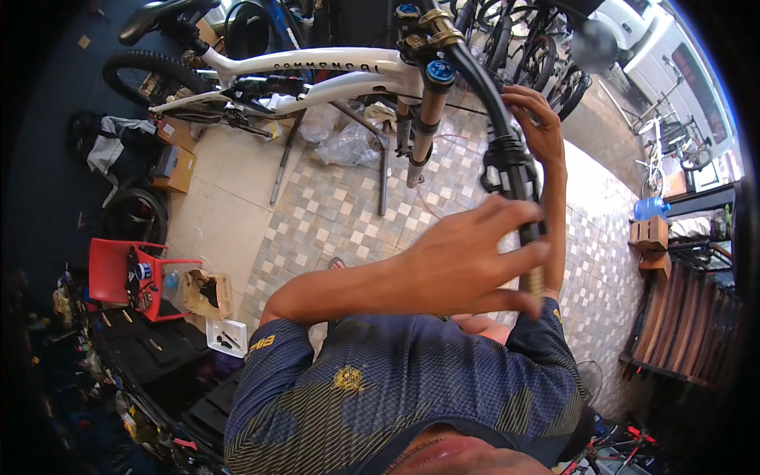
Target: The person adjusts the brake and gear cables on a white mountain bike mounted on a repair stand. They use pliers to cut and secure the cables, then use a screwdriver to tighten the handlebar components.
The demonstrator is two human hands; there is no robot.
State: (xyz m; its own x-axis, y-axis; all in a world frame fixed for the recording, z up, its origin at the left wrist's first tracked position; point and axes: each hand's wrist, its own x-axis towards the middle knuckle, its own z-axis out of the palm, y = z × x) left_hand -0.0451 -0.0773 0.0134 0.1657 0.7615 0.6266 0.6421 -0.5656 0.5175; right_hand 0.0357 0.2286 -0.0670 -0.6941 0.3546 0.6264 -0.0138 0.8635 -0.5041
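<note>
A white full-suspension mountain bike [340,85] is held up ahead of me, its fork [427,127] without a wheel. Its black handlebar [491,99] runs toward me on the right, with a dark clamp and lever [507,154] on it. My left hand [487,257] lies across the outer end of the bar, fingers separated and hooked over it near a brownish grip [536,283]. Farther up, my right hand [538,127] is bent beside the bar's curve. Its fingertips are curled together against the far side, and what they pinch is hidden.
A repair stand's legs [382,174] and plastic bags [348,142] are under the bike. At left are a red chair [111,269], cardboard boxes [176,168] and a white tray [227,336] of small parts. A wooden crate [649,233] stands right; several bikes [538,63] line the back.
</note>
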